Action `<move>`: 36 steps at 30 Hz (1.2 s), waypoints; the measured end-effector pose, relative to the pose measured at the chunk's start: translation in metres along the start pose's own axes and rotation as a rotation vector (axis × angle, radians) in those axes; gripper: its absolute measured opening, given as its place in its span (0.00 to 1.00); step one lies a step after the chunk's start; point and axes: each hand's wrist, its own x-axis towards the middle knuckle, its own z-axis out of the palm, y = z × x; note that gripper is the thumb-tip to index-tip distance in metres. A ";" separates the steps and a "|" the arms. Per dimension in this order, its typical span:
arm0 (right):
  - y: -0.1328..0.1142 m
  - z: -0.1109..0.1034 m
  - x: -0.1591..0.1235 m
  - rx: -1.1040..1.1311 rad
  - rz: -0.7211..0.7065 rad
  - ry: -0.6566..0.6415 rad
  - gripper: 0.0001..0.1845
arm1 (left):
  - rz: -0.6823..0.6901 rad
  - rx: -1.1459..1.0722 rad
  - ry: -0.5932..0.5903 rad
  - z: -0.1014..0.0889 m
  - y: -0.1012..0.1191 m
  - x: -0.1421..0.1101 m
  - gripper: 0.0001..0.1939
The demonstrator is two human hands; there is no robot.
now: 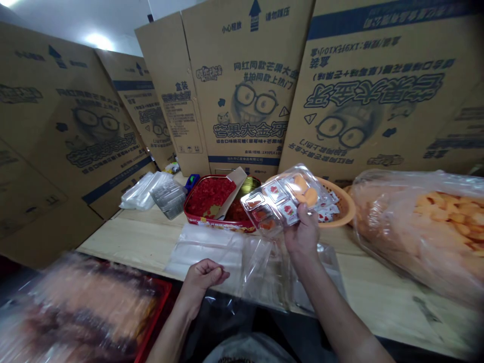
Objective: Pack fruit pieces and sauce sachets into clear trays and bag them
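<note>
My right hand (302, 233) grips a clear plastic compartment tray (264, 201) from below and lifts it above the wooden table (381, 297). The tray holds orange dried mango pieces (304, 191) and small red-and-white sachets (289, 212). My left hand (204, 276) is curled closed, with nothing visible in it, just over the near edge of a loose, clear plastic bag (204, 252). That bag lies flat on the table and reaches under my right forearm.
A red tin (192, 206) of red pieces and an orange basket (346, 206) stand behind the tray. A bulging bag (419, 237) of orange pieces lies right. Stacked plastic packs (166, 196) lie left. A red crate (155, 307) sits low left. Printed cardboard sheets (242, 85) wall the back.
</note>
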 end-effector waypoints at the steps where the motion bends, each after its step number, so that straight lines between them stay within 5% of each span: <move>1: 0.000 -0.001 0.000 -0.001 -0.004 -0.006 0.17 | -0.012 0.003 -0.006 0.000 0.000 0.000 0.19; 13: 0.011 -0.009 0.002 -0.024 -0.078 -0.066 0.14 | -0.014 -0.001 -0.056 -0.002 0.000 -0.001 0.19; 24: 0.013 0.003 -0.021 0.036 0.014 -0.129 0.13 | -0.017 -0.089 0.008 0.011 -0.003 0.000 0.18; 36: 0.013 -0.012 -0.020 -0.137 0.249 -0.312 0.14 | 0.041 -0.123 -0.015 0.008 0.000 -0.005 0.17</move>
